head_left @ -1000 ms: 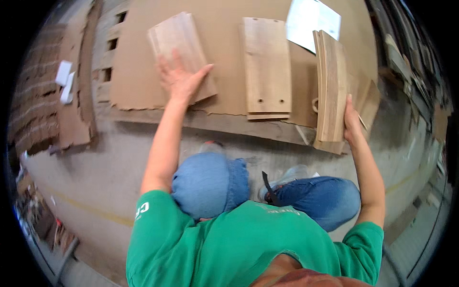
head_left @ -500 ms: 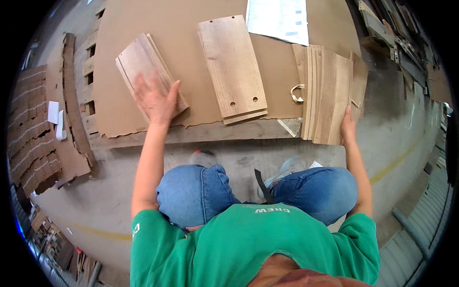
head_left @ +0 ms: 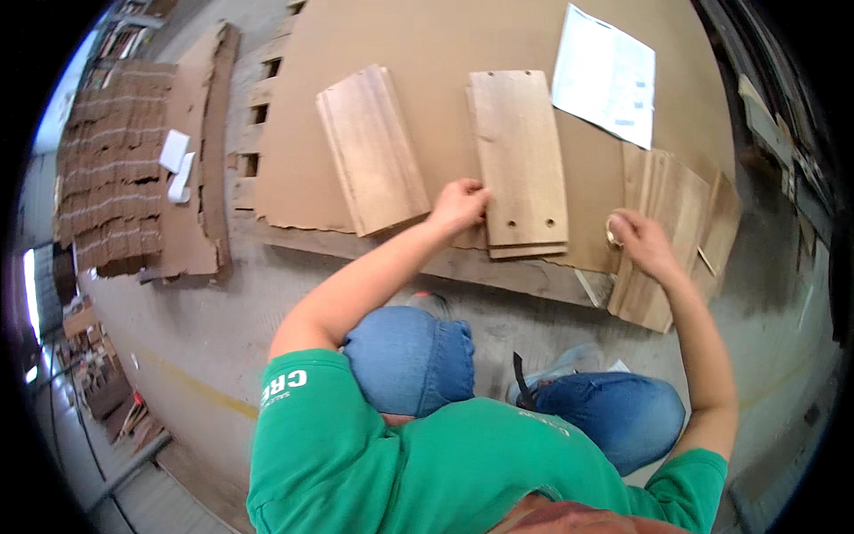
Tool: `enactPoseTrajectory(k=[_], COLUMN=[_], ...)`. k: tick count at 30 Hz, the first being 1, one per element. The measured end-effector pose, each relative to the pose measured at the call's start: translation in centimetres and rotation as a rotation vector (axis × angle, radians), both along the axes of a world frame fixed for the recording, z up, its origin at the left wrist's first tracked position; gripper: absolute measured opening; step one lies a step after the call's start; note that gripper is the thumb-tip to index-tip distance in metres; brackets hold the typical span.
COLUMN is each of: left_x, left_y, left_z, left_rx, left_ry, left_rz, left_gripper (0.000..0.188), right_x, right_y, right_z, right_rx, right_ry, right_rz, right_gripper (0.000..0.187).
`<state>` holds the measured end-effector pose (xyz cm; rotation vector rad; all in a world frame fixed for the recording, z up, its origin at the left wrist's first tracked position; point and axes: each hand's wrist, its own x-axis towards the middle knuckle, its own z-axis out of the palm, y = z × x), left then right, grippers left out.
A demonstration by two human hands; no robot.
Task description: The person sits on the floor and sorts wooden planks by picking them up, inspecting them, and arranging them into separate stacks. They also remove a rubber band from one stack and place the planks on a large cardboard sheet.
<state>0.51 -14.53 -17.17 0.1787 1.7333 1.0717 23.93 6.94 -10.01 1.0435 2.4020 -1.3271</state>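
Observation:
Three groups of flat wooden boards lie on brown cardboard. My left hand [head_left: 461,206] is curled closed at the left edge of the middle stack [head_left: 520,160], its fingertips against or very near the boards; what they may hold is hidden. The middle stack has two round holes near its close end. To the left lies another tilted stack [head_left: 374,151], apart from my hands. My right hand [head_left: 644,244] pinches a pale cord loop [head_left: 612,233], over the left side of the right-hand group of boards [head_left: 680,200], which stands fanned out.
A printed paper sheet [head_left: 605,78] lies behind the boards. The cardboard sheet [head_left: 427,44] covers a wooden pallet [head_left: 525,276]. Stacked corrugated cardboard [head_left: 116,169] is on the floor at left, with white paper strips [head_left: 181,176]. Boards [head_left: 765,125] stand at the far right.
My left hand has left the left stack and moved right to the middle one. My right hand has moved from the right group's outer edge to the cord loop and taken it. The view has shifted.

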Motion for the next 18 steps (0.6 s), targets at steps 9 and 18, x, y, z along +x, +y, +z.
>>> enactPoseTrajectory(k=[9, 18], left_x=[1.5, 1.6], left_y=[-0.7, -1.7], left_z=[0.0, 2.8], left_rx=[-0.032, 0.284], left_ry=[0.036, -0.405], left_rz=[-0.087, 0.037], left_gripper=[0.033, 0.039], right_x=[-7.0, -6.6], right_y=[-6.4, -5.1], right_z=[-4.5, -0.4], right_rx=[0.092, -0.503], right_ry=[-0.141, 0.082], right_rz=[0.016, -0.342], right_gripper=[0.045, 0.041])
